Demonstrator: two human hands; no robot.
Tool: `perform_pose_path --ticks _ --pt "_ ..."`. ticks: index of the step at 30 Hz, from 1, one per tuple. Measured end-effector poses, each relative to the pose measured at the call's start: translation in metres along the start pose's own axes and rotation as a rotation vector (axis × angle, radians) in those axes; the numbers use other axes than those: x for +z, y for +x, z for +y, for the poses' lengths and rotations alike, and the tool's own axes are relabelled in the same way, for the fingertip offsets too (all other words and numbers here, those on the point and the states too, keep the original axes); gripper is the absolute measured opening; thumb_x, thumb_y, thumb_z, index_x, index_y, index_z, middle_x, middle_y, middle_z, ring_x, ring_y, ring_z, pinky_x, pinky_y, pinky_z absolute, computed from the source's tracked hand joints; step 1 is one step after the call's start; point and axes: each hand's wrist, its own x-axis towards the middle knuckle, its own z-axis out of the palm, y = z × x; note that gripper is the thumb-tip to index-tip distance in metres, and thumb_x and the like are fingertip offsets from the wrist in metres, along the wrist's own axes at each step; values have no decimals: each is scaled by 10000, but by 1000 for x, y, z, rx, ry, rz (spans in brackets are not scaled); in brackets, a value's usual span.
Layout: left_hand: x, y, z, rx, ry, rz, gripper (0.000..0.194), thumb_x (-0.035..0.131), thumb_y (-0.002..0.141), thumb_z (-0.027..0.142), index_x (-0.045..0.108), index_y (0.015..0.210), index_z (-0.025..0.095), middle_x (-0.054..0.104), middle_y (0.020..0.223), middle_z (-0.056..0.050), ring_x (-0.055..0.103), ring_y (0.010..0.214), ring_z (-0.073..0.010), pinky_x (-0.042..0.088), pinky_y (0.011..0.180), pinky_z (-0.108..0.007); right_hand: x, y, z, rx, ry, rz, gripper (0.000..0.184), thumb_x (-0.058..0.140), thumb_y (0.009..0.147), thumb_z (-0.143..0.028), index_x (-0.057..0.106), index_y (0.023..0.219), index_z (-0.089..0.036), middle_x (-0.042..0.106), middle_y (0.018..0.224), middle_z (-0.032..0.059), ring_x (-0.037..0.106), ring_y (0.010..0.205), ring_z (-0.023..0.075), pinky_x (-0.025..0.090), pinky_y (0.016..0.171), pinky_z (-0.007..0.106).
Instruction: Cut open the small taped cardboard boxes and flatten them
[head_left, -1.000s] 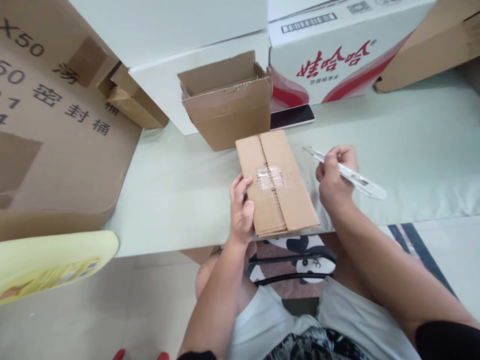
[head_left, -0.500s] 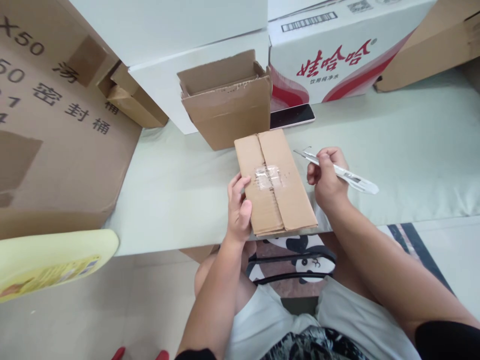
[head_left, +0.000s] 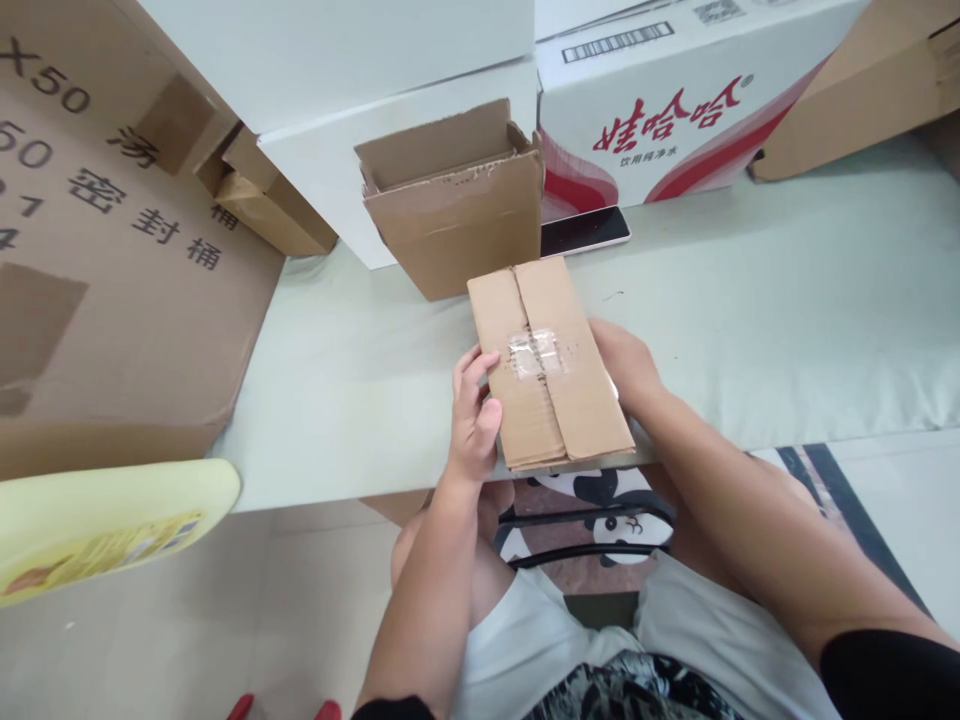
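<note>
A small cardboard box [head_left: 581, 410] stands at the near edge of the covered bench, its two top flaps meeting along a middle seam under a patch of clear tape [head_left: 535, 354]. My left hand [head_left: 477, 420] grips its left side, fingertips on the top edge. Against the box's right side is my right hand [head_left: 626, 365], its fingers hidden behind the carton. A sliver of white [head_left: 616, 392] beside that hand fits the white utility knife seen in it earlier; the blade is out of sight.
Behind stands an open cardboard box [head_left: 465, 225], with a phone [head_left: 585, 231] beside it and a white printed carton [head_left: 675, 130] beyond. A large carton [head_left: 135, 300] and a pale yellow bottle [head_left: 112, 520] are at left. A dark thread [head_left: 613, 295] lies on the cloth.
My right hand has moved left and down from beside the box to behind its right side, taking the utility knife mostly out of view. My left hand and the box are nearly unchanged.
</note>
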Motion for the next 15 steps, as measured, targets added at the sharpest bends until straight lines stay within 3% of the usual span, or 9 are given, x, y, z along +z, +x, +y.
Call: perform_pose_path --ticks 3,7,15 --pt "-7 0 -1 -10 -7 -14 533 481 990 679 599 1402 363 479 1500 -101 584 1302 -300 596 947 -403 4 3 4 -55 -27 -26 265 556 884 -270 720 1085 -216 759 1106 124 639 1022 290 438 821 365" --pt "-14 0 -2 -26 -45 -37 507 524 983 673 601 1408 407 477 1505 -75 580 1313 -281 581 959 -379 7 5 11 -80 -21 -19 295 520 885 -220 741 1077 -192 718 992 132 620 966 288 450 833 383" --pt "-15 0 -4 -31 -71 -66 517 521 987 684 586 1415 403 462 1522 -63 586 1281 -269 578 964 -385 15 9 25 -82 100 26 331 520 887 -239 762 1113 -231 630 961 101 629 980 278 522 853 396"
